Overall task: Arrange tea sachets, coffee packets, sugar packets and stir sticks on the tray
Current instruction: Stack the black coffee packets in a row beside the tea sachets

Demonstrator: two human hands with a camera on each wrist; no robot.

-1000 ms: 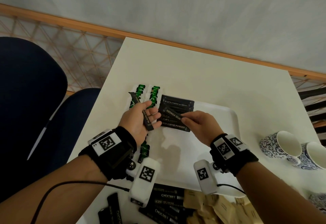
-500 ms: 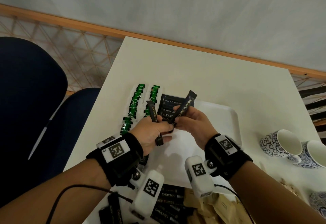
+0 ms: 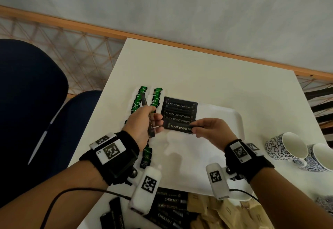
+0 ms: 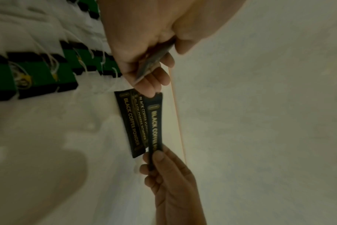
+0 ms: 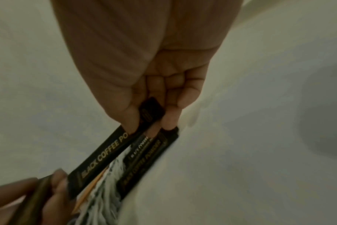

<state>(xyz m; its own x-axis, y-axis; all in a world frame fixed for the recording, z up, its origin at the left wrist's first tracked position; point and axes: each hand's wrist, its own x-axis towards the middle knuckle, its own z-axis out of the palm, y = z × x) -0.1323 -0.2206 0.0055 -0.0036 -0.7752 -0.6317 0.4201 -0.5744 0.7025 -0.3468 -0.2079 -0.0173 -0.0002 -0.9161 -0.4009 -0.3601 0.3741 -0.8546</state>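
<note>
Grey wall (image 3: 180, 3), white table (image 3: 198, 77), navy chair (image 3: 27, 88)

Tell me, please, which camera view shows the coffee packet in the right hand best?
The left wrist view: the coffee packet shows nearly whole, with the right hand pinching its end. The head view shows it smaller; the right wrist view shows it blurred.

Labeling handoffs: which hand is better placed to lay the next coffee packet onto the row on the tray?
Right. The right hand already pinches a black coffee packet flat at the near end of the coffee row on the tray. The left hand holds its spare packet upright, off to the side.
</note>
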